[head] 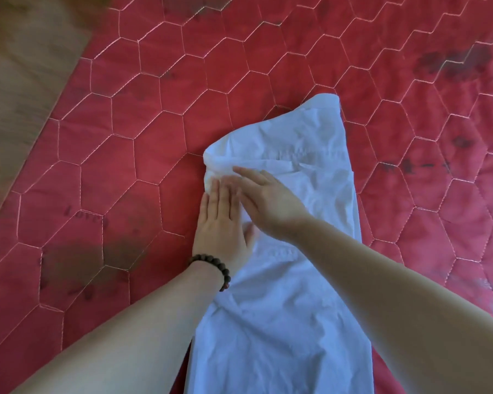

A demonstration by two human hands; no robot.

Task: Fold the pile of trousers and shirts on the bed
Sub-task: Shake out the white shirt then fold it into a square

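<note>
A red quilted bedspread (182, 137) stitched in hexagons covers the bed, and its left edge runs diagonally beside a blurred wooden floor (20, 61) in the upper left corner. A white garment (282, 294), folded into a long narrow strip, lies on the spread from the near edge up toward the middle; its lower end is cut off by the frame, so whether it is a shirt or trousers is hard to tell. The right hand (271, 203) reaches across from the right, palm down, fingers straight and slightly spread, pressing the cloth near its left edge. The left hand (221, 223) lies flat beside it, fingers straight and together, half on the garment and half on the spread; the fingertips of both are blurred. A dark beaded bracelet (217, 270) circles the left wrist.
</note>
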